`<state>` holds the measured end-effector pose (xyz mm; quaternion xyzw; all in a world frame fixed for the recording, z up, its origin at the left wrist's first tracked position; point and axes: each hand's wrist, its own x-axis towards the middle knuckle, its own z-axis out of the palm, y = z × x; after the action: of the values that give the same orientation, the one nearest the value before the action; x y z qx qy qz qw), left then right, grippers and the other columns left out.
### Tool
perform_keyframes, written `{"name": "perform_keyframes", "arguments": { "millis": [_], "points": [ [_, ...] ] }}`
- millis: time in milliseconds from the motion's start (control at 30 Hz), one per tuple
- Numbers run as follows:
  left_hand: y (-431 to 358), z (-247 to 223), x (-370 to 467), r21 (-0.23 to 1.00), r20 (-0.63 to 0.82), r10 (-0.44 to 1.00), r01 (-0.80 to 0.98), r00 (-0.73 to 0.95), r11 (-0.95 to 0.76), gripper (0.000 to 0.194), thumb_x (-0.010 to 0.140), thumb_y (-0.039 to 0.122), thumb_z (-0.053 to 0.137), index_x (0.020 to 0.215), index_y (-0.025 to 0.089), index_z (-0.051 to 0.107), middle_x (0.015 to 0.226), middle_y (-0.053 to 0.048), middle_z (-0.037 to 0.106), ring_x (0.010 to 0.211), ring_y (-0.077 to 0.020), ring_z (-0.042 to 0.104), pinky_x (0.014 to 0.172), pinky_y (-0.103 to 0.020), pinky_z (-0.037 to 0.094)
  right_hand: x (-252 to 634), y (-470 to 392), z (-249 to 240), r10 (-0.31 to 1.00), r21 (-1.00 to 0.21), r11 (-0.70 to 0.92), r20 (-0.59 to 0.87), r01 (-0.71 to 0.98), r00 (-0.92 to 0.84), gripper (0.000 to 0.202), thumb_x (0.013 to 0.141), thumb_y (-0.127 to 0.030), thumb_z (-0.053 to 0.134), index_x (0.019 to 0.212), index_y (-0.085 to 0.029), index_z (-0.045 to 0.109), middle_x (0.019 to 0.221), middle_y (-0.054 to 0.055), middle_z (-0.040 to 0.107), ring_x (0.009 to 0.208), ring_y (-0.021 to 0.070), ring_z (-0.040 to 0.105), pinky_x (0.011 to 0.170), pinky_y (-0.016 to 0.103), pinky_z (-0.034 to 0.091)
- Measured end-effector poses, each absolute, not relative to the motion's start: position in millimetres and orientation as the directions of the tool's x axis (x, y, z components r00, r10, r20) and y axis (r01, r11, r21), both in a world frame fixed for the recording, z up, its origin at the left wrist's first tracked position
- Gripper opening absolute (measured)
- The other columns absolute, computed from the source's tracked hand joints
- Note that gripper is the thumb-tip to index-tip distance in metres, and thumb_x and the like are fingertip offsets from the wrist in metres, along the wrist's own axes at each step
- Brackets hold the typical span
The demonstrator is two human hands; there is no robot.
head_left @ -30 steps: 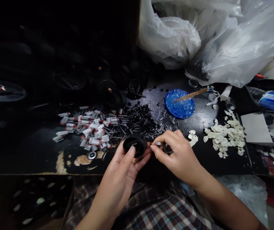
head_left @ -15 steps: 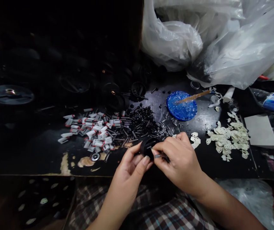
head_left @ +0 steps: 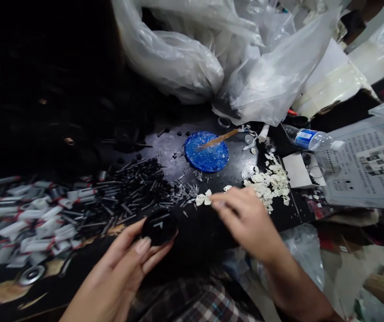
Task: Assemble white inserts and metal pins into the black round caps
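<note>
A round black part (head_left: 159,226) with a small grey angular piece on its face rests in my left hand (head_left: 125,259), the fingers wrapped round its edge. My right hand (head_left: 245,219) is over the table, fingertips at a few flat cream-coloured pieces (head_left: 202,199); its fingers are blurred, and whether they hold one cannot be made out. Just right of that hand spreads a larger pile of cream pieces (head_left: 269,181). Behind the hands lies a blue round lid (head_left: 206,154) smeared with a clear substance, a wooden stick (head_left: 220,139) resting across it.
Grey cylinders with red rings (head_left: 37,219) are heaped at the left, beside a pile of black springs and small pins (head_left: 141,183). Clear plastic bags (head_left: 185,62) bulge at the back. A plastic bottle (head_left: 316,139) and a white box (head_left: 297,170) stand right.
The view has swung right. My right hand has left the black part and moved right to the cream pieces. My left hand still holds the black part.
</note>
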<state>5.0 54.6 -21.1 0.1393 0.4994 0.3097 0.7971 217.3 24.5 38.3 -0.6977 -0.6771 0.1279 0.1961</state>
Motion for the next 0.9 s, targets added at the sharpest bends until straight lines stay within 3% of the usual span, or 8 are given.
{"name": "perform_keyframes", "arguments": {
  "millis": [100,200,367,467,600,767,900],
  "points": [
    [59.0,-12.4,18.1,0.468,-0.74,0.596,-0.399,0.311,0.789,0.045,0.077,0.027,0.073,0.121,0.025,0.06,0.114,-0.008,0.071,0.108,-0.0287,0.065,0.088,-0.032,0.056,249.4,27.3,32.5,0.959,-0.172,-0.281,-0.02,0.944,0.282,0.017,0.093,-0.019,0.054,0.103,-0.018,0.067,0.098,0.007,0.07,0.088,0.0235,0.063,0.082,0.038,0.035],
    [68.1,-8.5,22.0,0.526,-0.727,0.653,-0.439,0.214,0.729,0.04,0.08,0.026,0.07,0.118,0.024,0.06,0.113,-0.008,0.072,0.108,-0.026,0.065,0.091,-0.03,0.055,263.3,31.8,21.4,0.959,-0.097,-0.274,-0.105,0.957,0.264,0.022,0.091,-0.017,0.053,0.111,-0.02,0.064,0.103,0.007,0.068,0.092,0.0258,0.062,0.085,0.041,0.036],
    [79.5,-13.8,6.4,0.674,-0.602,0.794,-0.479,0.085,0.563,0.025,0.078,0.028,0.07,0.102,0.021,0.066,0.11,-0.009,0.073,0.107,-0.0292,0.066,0.091,-0.036,0.056,268.4,33.7,16.6,0.972,-0.177,-0.223,-0.121,0.959,0.203,0.019,0.092,-0.018,0.053,0.108,-0.022,0.062,0.105,0.005,0.067,0.095,0.0238,0.061,0.086,0.039,0.038],
    [75.1,-16.6,-1.0,0.66,-0.621,0.78,-0.485,0.08,0.574,0.025,0.078,0.03,0.071,0.1,0.019,0.066,0.104,-0.011,0.074,0.105,-0.0321,0.067,0.093,-0.042,0.055,263.9,34.7,19.1,0.972,-0.241,-0.23,-0.108,0.943,0.209,0.005,0.09,-0.022,0.056,0.092,-0.02,0.061,0.091,0.004,0.068,0.083,0.0219,0.062,0.076,0.034,0.04],
    [61.2,-15.3,1.1,0.6,-0.58,0.786,-0.541,0.213,0.589,0.023,0.082,0.031,0.067,0.102,0.02,0.066,0.107,-0.012,0.073,0.107,-0.0331,0.065,0.094,-0.049,0.052,227.0,38.3,20.8,0.989,-0.461,-0.147,-0.052,0.875,0.139,0.006,0.089,-0.025,0.062,0.085,-0.021,0.06,0.083,0.001,0.068,0.076,0.0188,0.061,0.069,0.029,0.041],
    [51.8,-9.7,5.8,0.546,-0.55,0.773,-0.564,0.316,0.619,0.025,0.089,0.029,0.061,0.113,0.022,0.064,0.117,-0.01,0.07,0.11,-0.0262,0.064,0.098,-0.042,0.05,167.7,44.6,16.5,0.99,-0.545,0.135,0.041,0.828,-0.134,0.009,0.09,-0.022,0.062,0.082,-0.018,0.059,0.079,0.002,0.067,0.074,0.0178,0.058,0.074,0.031,0.042],
    [54.1,-6.4,0.7,0.51,-0.567,0.76,-0.588,0.319,0.628,0.022,0.091,0.027,0.059,0.111,0.023,0.065,0.117,-0.007,0.07,0.111,-0.0221,0.063,0.096,-0.035,0.051,158.0,49.0,14.3,0.988,-0.707,0.105,-0.005,0.7,-0.152,0.009,0.086,-0.024,0.068,0.089,-0.017,0.063,0.086,0.002,0.069,0.08,0.0166,0.061,0.074,0.029,0.045]
  ]
}}
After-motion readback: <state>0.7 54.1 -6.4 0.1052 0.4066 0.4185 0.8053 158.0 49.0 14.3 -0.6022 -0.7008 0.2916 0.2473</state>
